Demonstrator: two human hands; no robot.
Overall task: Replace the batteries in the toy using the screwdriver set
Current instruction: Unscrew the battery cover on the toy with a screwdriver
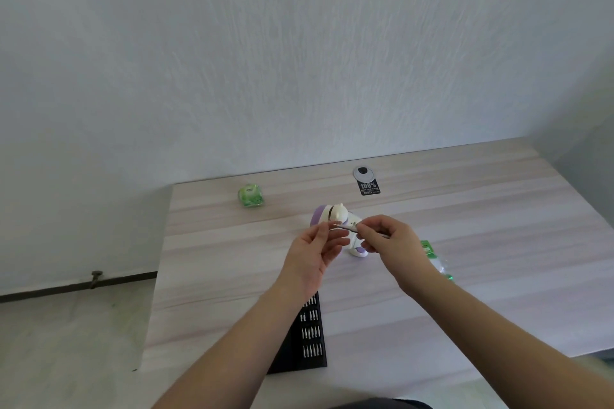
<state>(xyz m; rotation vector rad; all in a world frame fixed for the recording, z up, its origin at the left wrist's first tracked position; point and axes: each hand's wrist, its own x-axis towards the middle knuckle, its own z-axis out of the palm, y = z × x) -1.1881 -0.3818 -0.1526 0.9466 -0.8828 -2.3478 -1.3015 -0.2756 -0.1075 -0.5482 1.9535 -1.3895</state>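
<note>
Nearest the viewer, a flat black screwdriver-bit case (pixel 307 339) lies on the pale wood-grain tabletop (pixel 465 292), its rows of small silvery bits showing; the left forearm crosses over its left part. Above the case, both hands are raised over the tabletop and meet at a slim silvery screwdriver (pixel 352 228). The right hand (pixel 395 242) has its fingers curled round the shaft, pinching it near the middle, with the rear end of the tool sticking out to the right past the fingers. The left hand (pixel 315 254) is turned palm up with fingers loosely bent, its fingertips touching the tool's pointed front end; whether they pinch a bit there is too small to tell.

Just behind the hands, a white and purple plastic toy (pixel 335 217) rests on the tabletop, partly hidden by the fingers. To the right, behind the right wrist, lies a green and clear plastic battery pack (pixel 432 254). Farther back on the left sits a small green and white wrapped packet (pixel 251 196). Near the far edge of the tabletop is a grey round cable cover (pixel 363 173) with a black label (pixel 369 188) just in front of it. Beyond stands a white textured wall (pixel 299 43).
</note>
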